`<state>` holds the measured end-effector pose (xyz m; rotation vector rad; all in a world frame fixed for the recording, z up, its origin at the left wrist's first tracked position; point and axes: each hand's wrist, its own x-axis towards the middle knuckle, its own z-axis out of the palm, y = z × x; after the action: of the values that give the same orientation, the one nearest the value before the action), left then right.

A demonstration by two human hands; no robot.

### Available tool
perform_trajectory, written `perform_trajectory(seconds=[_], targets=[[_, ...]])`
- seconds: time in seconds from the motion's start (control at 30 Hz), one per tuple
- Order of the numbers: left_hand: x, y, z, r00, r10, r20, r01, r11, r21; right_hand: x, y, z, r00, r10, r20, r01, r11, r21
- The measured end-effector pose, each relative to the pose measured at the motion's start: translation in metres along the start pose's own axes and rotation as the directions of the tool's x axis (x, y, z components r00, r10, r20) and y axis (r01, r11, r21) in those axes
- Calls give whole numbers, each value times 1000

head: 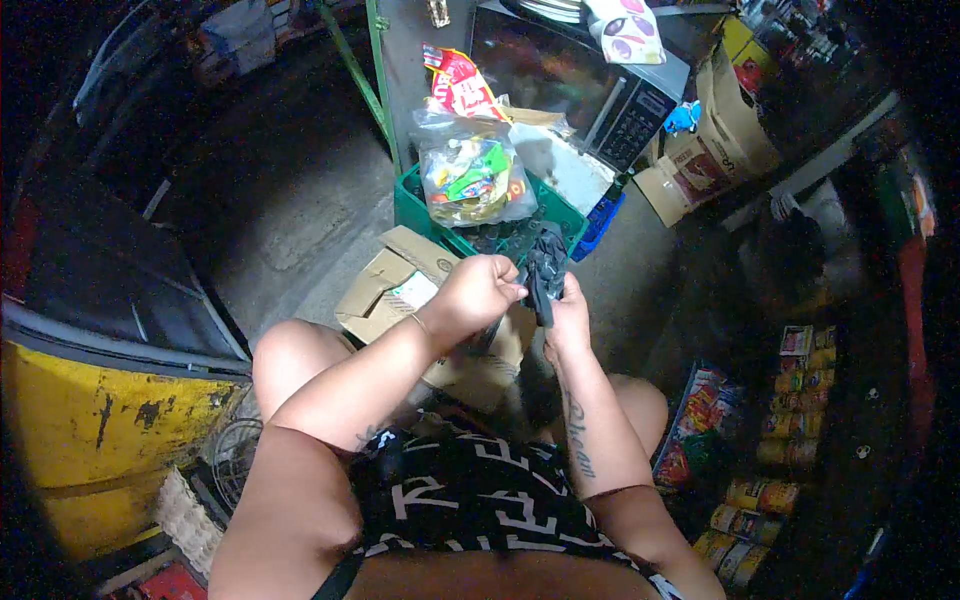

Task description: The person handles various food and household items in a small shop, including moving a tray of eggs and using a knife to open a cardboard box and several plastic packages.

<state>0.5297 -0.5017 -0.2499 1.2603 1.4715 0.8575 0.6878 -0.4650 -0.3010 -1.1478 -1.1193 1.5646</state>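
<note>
A crumpled black plastic bag (547, 259) is bunched in my right hand (568, 319), with its folds sticking up past the fingers. My left hand (480, 292) pinches the bag's near side between thumb and fingertips. Just below and to the left, an opened cardboard box (390, 274) stands between my knees, its flaps folded unevenly. Past my hands is a green plastic crate (559, 214). A clear plastic bag (476, 176) filled with colourful wrappers rests on top of the crate. My forearms hide part of the cardboard box.
A microwave oven (555, 71) stands beyond the crate, plates and a patterned cloth on top. Right of it is a torn brown paper sack (712, 150). Rows of cans (795, 412) line the right side. A scuffed yellow drum (112, 442) stands at left, beside an egg tray (187, 521).
</note>
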Motion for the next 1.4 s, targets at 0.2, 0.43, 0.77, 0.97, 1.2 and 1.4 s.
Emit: perform_trajectory(seconds=[0.2, 0.43, 0.77, 0.97, 1.2, 1.4], targets=[[10, -25, 14, 839, 509, -194, -383, 805, 453, 9, 24, -17, 879, -476, -11, 303, 577, -759], [1, -31, 30, 945, 280, -169, -242, 947, 213, 5, 41, 0, 992, -53, -115, 42, 995, -91], [5, -36, 25, 748, 573, -336, -459, 811, 362, -1, 19, -4, 886, 269, 377, -424, 798, 428], [20, -44, 23, 891, 293, -346, -293, 955, 53, -8, 14, 7, 911, 109, 397, -333, 762, 555], [14, -33, 12, 925, 324, -200, -311, 946, 93, -6, 9, 5, 974, 42, 221, -149, 856, 495], [11, -31, 12, 961, 191, 202, -151, 968, -200, 2, 39, -6, 999, -52, -11, 50, 871, 488]])
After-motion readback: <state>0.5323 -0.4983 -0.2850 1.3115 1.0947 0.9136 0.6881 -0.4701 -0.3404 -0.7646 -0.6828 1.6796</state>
